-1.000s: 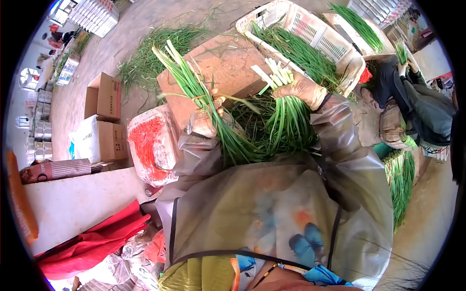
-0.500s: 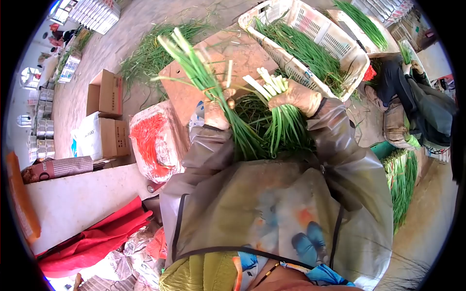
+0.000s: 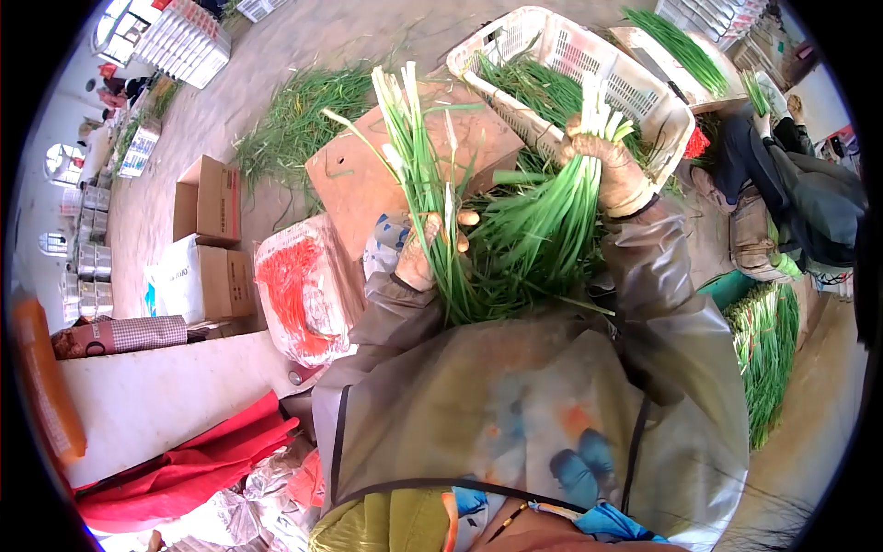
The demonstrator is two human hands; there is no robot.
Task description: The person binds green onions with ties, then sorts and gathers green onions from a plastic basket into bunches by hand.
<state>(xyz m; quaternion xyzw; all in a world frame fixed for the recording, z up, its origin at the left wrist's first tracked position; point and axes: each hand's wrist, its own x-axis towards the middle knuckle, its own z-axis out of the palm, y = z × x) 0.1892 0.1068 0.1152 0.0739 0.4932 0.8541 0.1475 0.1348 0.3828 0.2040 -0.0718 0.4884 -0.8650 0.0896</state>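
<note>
Dusty floor (image 3: 267, 55) stretches away at the top of the view, a loose heap of greens (image 3: 303, 120) strewn across it, and just nearer lies a brown board (image 3: 359, 175) with a small hole in it. Now to the hands! On the left, the left hand (image 3: 421, 253) has its grip closed around a slim bunch (image 3: 409, 170) of long green stalks, pale ends pointing away from the body, leaves trailing down toward the lap. Over on the right, the right hand (image 3: 609, 166) is wrapped tight around a thick bunch (image 3: 552, 212), white ends bristling above the fist, leaves sweeping down and across to the left, well blurred. Both bunches are up in front of the body, their leaves close together above the lap. Just beyond the right hand sits a white crate (image 3: 644, 103) with more greens (image 3: 543, 92) inside! Beside the left forearm, red strands (image 3: 290, 285) lie draped on a wrapped package (image 3: 336, 253), with an open cardboard box (image 3: 219, 198) behind. Far right, another person (image 3: 800, 198) bends over, a small bunch (image 3: 756, 92) in hand, and standing near that person are upright bundles (image 3: 768, 359) of the same kind of greens
</note>
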